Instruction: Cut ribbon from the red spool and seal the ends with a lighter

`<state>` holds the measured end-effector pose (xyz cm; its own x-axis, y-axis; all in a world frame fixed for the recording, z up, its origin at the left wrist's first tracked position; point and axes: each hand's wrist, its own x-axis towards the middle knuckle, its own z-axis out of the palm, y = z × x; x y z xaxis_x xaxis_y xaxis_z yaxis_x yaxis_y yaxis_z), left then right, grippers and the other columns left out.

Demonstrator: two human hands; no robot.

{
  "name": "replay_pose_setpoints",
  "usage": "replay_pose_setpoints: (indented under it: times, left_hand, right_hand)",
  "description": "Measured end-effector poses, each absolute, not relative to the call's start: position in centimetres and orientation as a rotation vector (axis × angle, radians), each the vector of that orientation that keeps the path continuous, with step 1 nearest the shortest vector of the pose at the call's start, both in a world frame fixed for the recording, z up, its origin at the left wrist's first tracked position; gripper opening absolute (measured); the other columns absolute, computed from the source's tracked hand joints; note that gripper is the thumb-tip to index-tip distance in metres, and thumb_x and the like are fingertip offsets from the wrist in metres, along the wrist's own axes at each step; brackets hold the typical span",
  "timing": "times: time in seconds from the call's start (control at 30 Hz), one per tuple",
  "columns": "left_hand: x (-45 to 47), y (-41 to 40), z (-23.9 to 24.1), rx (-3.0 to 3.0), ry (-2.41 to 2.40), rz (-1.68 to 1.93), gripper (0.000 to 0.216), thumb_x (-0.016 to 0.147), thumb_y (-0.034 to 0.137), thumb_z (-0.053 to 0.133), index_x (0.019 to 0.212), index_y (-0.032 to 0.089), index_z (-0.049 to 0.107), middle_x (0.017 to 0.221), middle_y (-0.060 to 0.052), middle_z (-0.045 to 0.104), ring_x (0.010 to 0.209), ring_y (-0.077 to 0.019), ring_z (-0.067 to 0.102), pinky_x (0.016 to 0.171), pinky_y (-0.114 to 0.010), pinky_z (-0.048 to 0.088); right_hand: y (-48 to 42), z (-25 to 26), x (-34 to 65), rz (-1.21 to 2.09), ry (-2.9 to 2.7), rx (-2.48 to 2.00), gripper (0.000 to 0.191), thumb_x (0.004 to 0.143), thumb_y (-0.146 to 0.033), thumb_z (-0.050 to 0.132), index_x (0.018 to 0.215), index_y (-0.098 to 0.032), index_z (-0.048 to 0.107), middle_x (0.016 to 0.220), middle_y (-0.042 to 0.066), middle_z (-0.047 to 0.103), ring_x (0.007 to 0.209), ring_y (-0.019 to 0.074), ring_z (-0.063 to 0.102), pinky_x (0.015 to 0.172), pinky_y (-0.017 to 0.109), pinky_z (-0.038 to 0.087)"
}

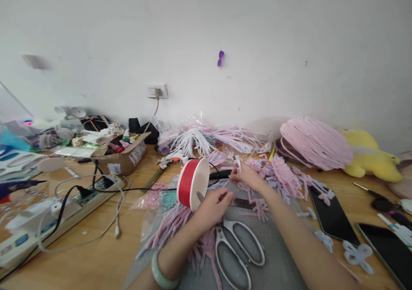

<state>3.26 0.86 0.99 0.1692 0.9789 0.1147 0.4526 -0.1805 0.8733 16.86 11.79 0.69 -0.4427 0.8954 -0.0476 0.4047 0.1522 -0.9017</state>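
Gripping the red spool (192,183) at its rim, left hand (214,206) crowds the scissors (236,248); right hand (246,176) pinches a small white piece (237,163).

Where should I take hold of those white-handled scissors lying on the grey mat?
Take the grip on the scissors at their two handle loops, coming from the near side. The loops lie flat on the grey mat, open and pointing toward the person, while the blade end runs away under the left hand, so it is covered.
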Motion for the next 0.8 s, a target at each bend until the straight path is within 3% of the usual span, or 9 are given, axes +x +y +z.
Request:
replay_pose_setpoints:
  times: [0.13, 0.2, 0.3, 0.47, 0.53, 0.63, 0.73, 0.8]
  left_hand:
    - [3.3, 1.5, -0.1, 1.429, 1.398, 1.123, 0.022, 0.078, 0.034, 0.044, 0.090, 0.017, 0.053, 0.079, -0.001, 0.059, 0.066, -0.0120, 0.053, 0.060, -0.023, 0.041]
    - [3.3, 1.8, -0.3, 1.255, 1.382, 1.169, 0.024, 0.077, 0.034, 0.045, 0.093, 0.017, 0.051, 0.085, -0.003, 0.060, 0.064, -0.0112, 0.054, 0.056, -0.022, 0.040]
    - [3.2, 2.3, -0.3, 1.120, 1.354, 1.200, 0.022, 0.073, 0.035, 0.047, 0.083, 0.016, 0.052, 0.080, -0.002, 0.059, 0.062, -0.0105, 0.053, 0.052, -0.020, 0.037]
    - [3.0, 2.4, 0.0, 1.053, 1.313, 1.218, 0.025, 0.065, 0.042, 0.052, 0.066, 0.016, 0.051, 0.065, 0.001, 0.056, 0.054, -0.0093, 0.050, 0.046, -0.019, 0.031]
    - [3.1, 2.3, 0.0, 1.030, 1.303, 1.226, 0.024, 0.064, 0.040, 0.052, 0.065, 0.016, 0.051, 0.063, 0.001, 0.056, 0.052, -0.0085, 0.049, 0.045, -0.018, 0.031]
    - [3.3, 2.2, 0.1, 0.993, 1.311, 1.239, 0.019, 0.065, 0.036, 0.050, 0.065, 0.017, 0.049, 0.063, 0.002, 0.057, 0.050, -0.0079, 0.048, 0.045, -0.018, 0.030]
    - [3.4, 2.3, 0.2, 0.960, 1.327, 1.255, 0.015, 0.066, 0.033, 0.047, 0.064, 0.018, 0.046, 0.061, 0.002, 0.056, 0.049, -0.0078, 0.046, 0.046, -0.019, 0.030]
    - [3.4, 2.3, 0.2, 0.947, 1.344, 1.278, 0.014, 0.067, 0.032, 0.046, 0.063, 0.018, 0.044, 0.058, 0.003, 0.053, 0.048, -0.0076, 0.044, 0.046, -0.019, 0.029]
  right_hand:
    - [10.7, 0.9, 15.4, 1.608, -1.380, -1.026, 0.026, 0.050, -0.022, 0.068, 0.061, -0.017, 0.045, 0.055, -0.004, 0.055, 0.056, 0.0125, 0.055, 0.058, 0.026, 0.042]
    - [9.8, 1.2, 14.5, 1.684, -1.226, -0.947, 0.032, 0.046, -0.023, 0.072, 0.061, -0.017, 0.044, 0.058, -0.003, 0.057, 0.058, 0.0118, 0.055, 0.057, 0.024, 0.041]
    - [8.5, 1.6, 13.1, 1.751, -1.091, -0.901, 0.035, 0.045, -0.023, 0.074, 0.062, -0.017, 0.043, 0.059, -0.004, 0.057, 0.057, 0.0100, 0.053, 0.052, 0.021, 0.037]
    - [7.2, 1.7, 11.8, 1.818, -1.015, -0.889, 0.040, 0.045, -0.028, 0.074, 0.062, -0.019, 0.039, 0.051, -0.005, 0.052, 0.041, 0.0074, 0.042, 0.037, 0.019, 0.020]
    - [7.1, 1.7, 11.7, 1.817, -1.014, -0.890, 0.040, 0.045, -0.027, 0.073, 0.062, -0.019, 0.038, 0.050, -0.006, 0.050, 0.041, 0.0078, 0.042, 0.036, 0.019, 0.020]
    - [7.4, 1.6, 12.0, 1.814, -1.008, -0.911, 0.030, 0.057, -0.034, 0.066, 0.065, -0.019, 0.041, 0.054, -0.003, 0.053, 0.042, 0.0081, 0.043, 0.037, 0.019, 0.025]
    - [7.9, 1.4, 12.4, 1.876, -0.958, -0.918, 0.021, 0.076, -0.039, 0.041, 0.074, -0.018, 0.044, 0.063, 0.002, 0.058, 0.047, 0.0114, 0.050, 0.041, 0.021, 0.034]
    - [8.3, 1.1, 12.8, 1.928, -0.947, -0.911, 0.021, 0.082, -0.035, 0.033, 0.082, -0.018, 0.045, 0.067, 0.003, 0.060, 0.052, 0.0138, 0.055, 0.044, 0.024, 0.039]
